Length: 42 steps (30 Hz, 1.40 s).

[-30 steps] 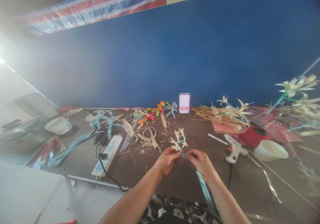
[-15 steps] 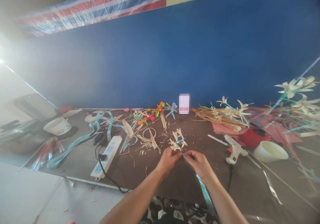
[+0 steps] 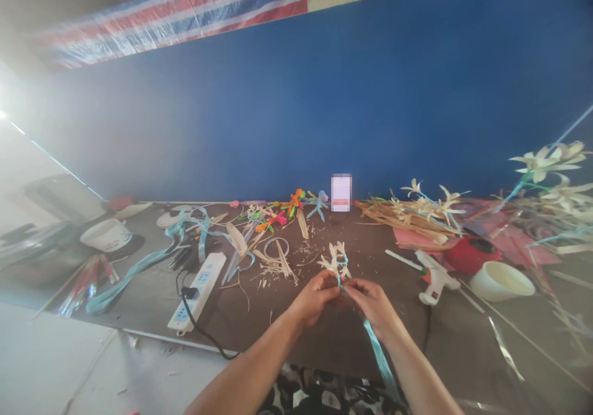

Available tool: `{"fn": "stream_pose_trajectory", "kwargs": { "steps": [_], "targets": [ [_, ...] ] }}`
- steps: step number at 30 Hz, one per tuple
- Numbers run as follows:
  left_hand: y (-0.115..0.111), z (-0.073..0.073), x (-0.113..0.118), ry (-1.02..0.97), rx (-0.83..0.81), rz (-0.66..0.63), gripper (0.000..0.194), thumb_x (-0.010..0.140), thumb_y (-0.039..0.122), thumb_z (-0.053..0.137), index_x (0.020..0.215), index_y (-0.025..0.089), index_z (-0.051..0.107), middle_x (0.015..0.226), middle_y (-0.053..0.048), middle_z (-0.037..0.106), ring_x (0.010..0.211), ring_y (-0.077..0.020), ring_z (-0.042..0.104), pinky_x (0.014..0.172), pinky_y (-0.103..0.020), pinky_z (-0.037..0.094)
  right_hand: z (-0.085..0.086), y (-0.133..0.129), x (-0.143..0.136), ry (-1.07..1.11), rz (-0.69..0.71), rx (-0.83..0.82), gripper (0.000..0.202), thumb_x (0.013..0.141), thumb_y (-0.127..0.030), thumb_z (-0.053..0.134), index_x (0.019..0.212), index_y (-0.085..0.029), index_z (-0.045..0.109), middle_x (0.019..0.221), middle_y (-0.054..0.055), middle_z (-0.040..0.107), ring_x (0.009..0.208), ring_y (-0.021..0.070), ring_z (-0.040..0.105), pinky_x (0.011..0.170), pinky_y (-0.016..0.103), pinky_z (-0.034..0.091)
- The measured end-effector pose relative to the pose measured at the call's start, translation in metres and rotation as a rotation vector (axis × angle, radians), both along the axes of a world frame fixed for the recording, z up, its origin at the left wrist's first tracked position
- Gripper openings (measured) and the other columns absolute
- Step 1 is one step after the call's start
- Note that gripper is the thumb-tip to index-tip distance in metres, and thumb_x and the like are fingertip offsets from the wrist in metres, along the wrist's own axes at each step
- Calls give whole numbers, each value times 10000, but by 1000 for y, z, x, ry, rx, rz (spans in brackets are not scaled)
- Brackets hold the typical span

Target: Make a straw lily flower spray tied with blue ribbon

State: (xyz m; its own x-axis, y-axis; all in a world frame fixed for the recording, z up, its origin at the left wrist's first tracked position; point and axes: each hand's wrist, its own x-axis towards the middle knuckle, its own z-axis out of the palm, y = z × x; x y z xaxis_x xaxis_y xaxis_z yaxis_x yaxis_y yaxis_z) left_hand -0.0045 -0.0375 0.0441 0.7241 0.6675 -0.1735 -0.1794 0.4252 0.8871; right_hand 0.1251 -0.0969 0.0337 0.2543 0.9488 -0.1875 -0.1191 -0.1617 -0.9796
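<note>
A small spray of pale husk-like flowers [image 3: 334,257] with a light-blue wrapped stem stands up between my hands, over the middle of the table. My left hand [image 3: 317,296] is closed in a pinch around the lower stem. Against the same stem, my right hand [image 3: 370,299] has its thumb and forefinger pressed together on the light-blue ribbon. The ribbon's loose length [image 3: 380,354] comes out below my right palm and hangs toward my lap. My fingers partly hide the stem where the ribbon meets it.
To the right lie a glue gun [image 3: 435,279], a white cup [image 3: 503,280], scissors [image 3: 506,350] and dried stalks [image 3: 403,217]. At left are a power strip [image 3: 198,291], its black cord and a coil of blue ribbon [image 3: 139,270]. A blue panel [image 3: 296,106] rises behind.
The flower spray has turned and shifted slightly to the right, now standing more upright. My fingers have moved a little around the stem; the rest of the table looks the same.
</note>
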Motion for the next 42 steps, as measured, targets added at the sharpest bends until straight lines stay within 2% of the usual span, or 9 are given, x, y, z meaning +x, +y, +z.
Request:
{"fn": "stream_pose_trajectory", "kwargs": {
  "steps": [7, 11, 15, 23, 27, 32, 36, 39, 42],
  "targets": [
    [2, 6, -1, -74, -114, -72, 272, 598, 102, 622, 845, 161, 523, 735, -5, 557, 590, -94, 526, 552, -213, 420, 10, -2, -1, 30, 25, 6, 311, 622, -456, 602, 624, -145, 602, 526, 15, 599, 477, 124, 511, 433, 209, 344],
    [1, 6, 0, -87, -163, -64, 240, 634, 187, 630, 847, 162, 521, 745, -14, 560, 584, -100, 539, 557, -233, 432, 9, -2, -3, 45, -35, 0, 309, 610, -462, 606, 609, -154, 589, 488, -5, 574, 429, 111, 490, 413, 209, 344],
    [0, 3, 2, -48, -179, -16, 247, 650, 285, 629, 832, 163, 515, 686, -1, 558, 550, -107, 542, 565, -264, 445, 7, -2, -3, 105, 10, 47, 221, 647, -380, 604, 652, -161, 579, 543, -10, 582, 481, 115, 515, 481, 219, 386],
    [0, -4, 8, 115, -45, 181, 256, 587, 304, 658, 755, 158, 533, 650, 10, 564, 535, -114, 533, 512, -234, 420, 11, -3, -6, -422, -90, 120, 113, 656, -272, 551, 623, -166, 570, 545, -26, 534, 517, 108, 460, 501, 192, 346],
    [-3, -7, 13, 138, 2, 288, 213, 599, 303, 637, 719, 150, 549, 630, 5, 558, 560, -118, 531, 519, -226, 409, 12, -4, -16, -573, -186, 116, 89, 676, -242, 506, 616, -183, 536, 554, -17, 543, 523, 119, 468, 509, 194, 342],
    [-2, -11, 18, 225, 143, 465, 175, 577, 271, 650, 658, 135, 574, 629, 3, 552, 578, -109, 508, 538, -212, 392, 8, -4, -24, -762, -210, 127, 48, 697, -231, 482, 678, -207, 519, 569, -10, 544, 507, 131, 475, 512, 211, 323],
    [0, -16, 21, 299, 173, 510, 182, 575, 264, 651, 684, 131, 593, 593, 2, 553, 549, -111, 490, 521, -215, 385, 6, -2, -26, -927, -230, 135, 64, 715, -245, 467, 690, -211, 515, 631, 21, 580, 546, 151, 508, 527, 222, 316],
    [-2, -17, 22, 297, 147, 520, 178, 577, 270, 650, 678, 133, 597, 573, 4, 561, 545, -121, 497, 531, -224, 392, 4, 0, -25, -956, -262, 125, 95, 717, -259, 472, 647, -208, 512, 616, 23, 581, 527, 144, 495, 520, 223, 309],
    [-4, -13, 23, 242, 189, 489, 175, 619, 292, 618, 696, 135, 623, 621, -11, 598, 623, -149, 532, 595, -241, 406, 1, 2, -23, -802, -299, 119, 139, 705, -296, 499, 607, -200, 519, 541, -4, 553, 488, 128, 461, 512, 219, 314]
  ]
}}
